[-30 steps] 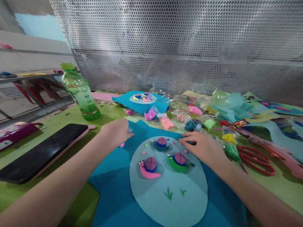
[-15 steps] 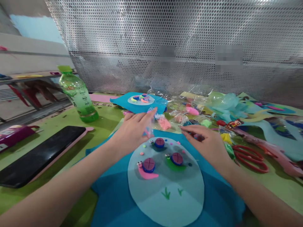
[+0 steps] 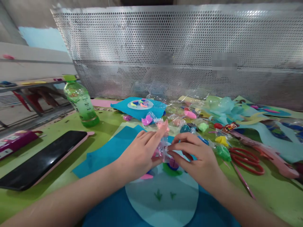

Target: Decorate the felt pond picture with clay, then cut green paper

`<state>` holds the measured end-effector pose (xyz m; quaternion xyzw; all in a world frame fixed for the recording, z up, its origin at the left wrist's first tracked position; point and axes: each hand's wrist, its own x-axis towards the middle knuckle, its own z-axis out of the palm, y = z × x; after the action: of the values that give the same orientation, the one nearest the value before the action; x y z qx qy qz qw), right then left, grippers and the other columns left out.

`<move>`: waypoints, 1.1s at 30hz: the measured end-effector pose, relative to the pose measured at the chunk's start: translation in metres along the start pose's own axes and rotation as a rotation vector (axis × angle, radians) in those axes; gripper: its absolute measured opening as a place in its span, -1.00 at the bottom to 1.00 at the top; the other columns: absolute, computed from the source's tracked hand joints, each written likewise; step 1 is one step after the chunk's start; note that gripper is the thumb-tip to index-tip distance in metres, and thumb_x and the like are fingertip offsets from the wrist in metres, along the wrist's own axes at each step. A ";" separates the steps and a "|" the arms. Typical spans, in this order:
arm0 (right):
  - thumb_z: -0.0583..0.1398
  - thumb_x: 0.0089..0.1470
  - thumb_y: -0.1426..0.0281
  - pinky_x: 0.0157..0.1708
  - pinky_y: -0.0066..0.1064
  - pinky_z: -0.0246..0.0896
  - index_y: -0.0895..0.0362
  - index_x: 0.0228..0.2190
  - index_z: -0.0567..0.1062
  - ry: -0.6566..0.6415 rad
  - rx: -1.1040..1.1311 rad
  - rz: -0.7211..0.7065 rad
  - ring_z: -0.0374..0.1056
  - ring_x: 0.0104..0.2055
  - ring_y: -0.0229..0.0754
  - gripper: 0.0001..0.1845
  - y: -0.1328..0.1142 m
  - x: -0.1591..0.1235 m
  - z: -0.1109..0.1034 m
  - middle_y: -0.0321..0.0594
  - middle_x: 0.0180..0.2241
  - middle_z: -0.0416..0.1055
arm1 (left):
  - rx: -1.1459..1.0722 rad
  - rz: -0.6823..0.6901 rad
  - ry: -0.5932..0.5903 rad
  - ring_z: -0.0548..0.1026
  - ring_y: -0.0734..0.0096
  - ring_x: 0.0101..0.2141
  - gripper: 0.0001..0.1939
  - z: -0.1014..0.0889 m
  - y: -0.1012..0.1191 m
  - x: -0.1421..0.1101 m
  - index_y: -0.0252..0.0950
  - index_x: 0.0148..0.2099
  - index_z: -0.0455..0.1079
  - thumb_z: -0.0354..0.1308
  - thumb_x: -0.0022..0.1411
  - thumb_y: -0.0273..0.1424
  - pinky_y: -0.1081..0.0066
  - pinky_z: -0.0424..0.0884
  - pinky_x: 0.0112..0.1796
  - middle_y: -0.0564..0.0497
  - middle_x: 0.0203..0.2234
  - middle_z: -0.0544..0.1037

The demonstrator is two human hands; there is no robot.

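Between the two hands, near the centre of the frame, is a small clear plastic bag [image 3: 162,149] with pink contents, above the pale blue oval [image 3: 142,197]. Its long axis appears roughly upright, though fingers hide part. The left hand [image 3: 137,156] is partly closed, holding the bag between thumb and extended fingers; the bag lies to its right. The right hand [image 3: 200,154] is curled, thumb and forefinger nearly together at the bag's right edge; whether they grip it cannot be determined. Neither hand is clearly nearer.
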<state>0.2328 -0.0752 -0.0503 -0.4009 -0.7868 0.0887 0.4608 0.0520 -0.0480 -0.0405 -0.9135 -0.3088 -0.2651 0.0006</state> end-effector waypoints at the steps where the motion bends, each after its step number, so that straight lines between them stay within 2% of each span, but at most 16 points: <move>1: 0.16 -0.03 0.51 -0.52 -0.46 0.24 0.09 -0.46 0.49 -0.010 0.017 0.010 0.33 -0.36 -0.23 -0.88 -0.002 0.000 0.000 -0.19 -0.35 0.33 | 0.009 0.001 0.000 0.36 0.28 -0.12 0.00 0.000 0.000 0.000 -0.12 0.24 -0.49 0.22 0.03 -0.49 0.29 0.25 -0.15 0.00 -0.04 0.40; 5: 0.18 -0.08 0.52 -0.62 -0.50 0.16 0.07 -0.49 0.51 -0.067 0.017 0.076 0.29 -0.45 -0.29 -0.87 -0.005 0.000 0.001 -0.21 -0.33 0.33 | 0.060 0.043 -0.012 0.38 0.24 -0.17 -0.08 0.002 0.002 -0.001 -0.21 0.25 -0.44 0.17 0.08 -0.43 0.27 0.30 -0.20 -0.06 -0.12 0.44; 8: 0.20 -0.10 0.50 -0.64 -0.50 0.12 0.07 -0.50 0.51 -0.047 0.018 0.086 0.26 -0.48 -0.30 -0.90 -0.004 0.000 0.003 -0.22 -0.36 0.33 | 0.133 0.136 0.012 0.39 0.23 -0.20 -0.24 0.003 0.003 -0.002 -0.33 0.25 -0.39 0.04 0.19 -0.41 0.27 0.32 -0.26 -0.11 -0.18 0.46; 12: 0.22 -0.12 0.47 -0.67 -0.50 0.09 0.07 -0.51 0.51 -0.123 0.021 0.126 0.24 -0.50 -0.29 -0.93 -0.006 0.000 0.004 -0.22 -0.38 0.33 | 0.234 0.237 0.057 0.40 0.23 -0.20 -0.38 0.003 0.003 -0.003 -0.45 0.24 -0.33 -0.10 0.23 -0.53 0.28 0.32 -0.26 -0.15 -0.23 0.47; 15: 0.23 -0.11 0.47 -0.64 -0.49 0.09 0.08 -0.49 0.51 -0.169 0.002 0.153 0.25 -0.47 -0.28 -0.93 -0.011 0.000 0.003 -0.22 -0.37 0.34 | 0.251 0.252 0.040 0.40 0.24 -0.23 -0.37 0.003 0.003 -0.003 -0.50 0.23 -0.29 -0.09 0.19 -0.60 0.28 0.32 -0.27 -0.14 -0.25 0.47; 21: 0.23 -0.10 0.46 -0.56 -0.46 0.15 0.09 -0.50 0.45 -0.099 0.020 0.143 0.27 -0.43 -0.24 -0.96 -0.009 -0.004 0.006 -0.23 -0.39 0.34 | 0.254 0.270 0.040 0.39 0.23 -0.23 -0.37 0.002 0.004 -0.004 -0.51 0.24 -0.32 -0.11 0.21 -0.58 0.26 0.34 -0.30 -0.18 -0.21 0.46; 27: 0.21 -0.08 0.47 -0.42 -0.42 0.21 0.10 -0.47 0.44 -0.121 0.060 0.143 0.30 -0.34 -0.21 -0.96 -0.002 -0.008 0.012 -0.21 -0.34 0.34 | 0.281 0.299 0.060 0.41 0.21 -0.25 -0.37 0.002 0.005 -0.005 -0.51 0.24 -0.37 -0.12 0.22 -0.56 0.24 0.35 -0.33 -0.20 -0.23 0.47; 33: 0.22 -0.13 0.53 -0.46 -0.45 0.18 0.13 -0.55 0.40 -0.165 0.101 0.196 0.29 -0.38 -0.23 -0.91 -0.001 -0.006 0.016 -0.25 -0.38 0.33 | 0.295 0.285 0.046 0.43 0.21 -0.28 -0.30 0.005 0.005 -0.005 -0.47 0.25 -0.43 -0.09 0.20 -0.58 0.26 0.35 -0.37 -0.18 -0.27 0.48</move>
<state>0.2213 -0.0764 -0.0628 -0.4435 -0.7737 0.2055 0.4031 0.0536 -0.0537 -0.0467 -0.9317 -0.2116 -0.2351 0.1788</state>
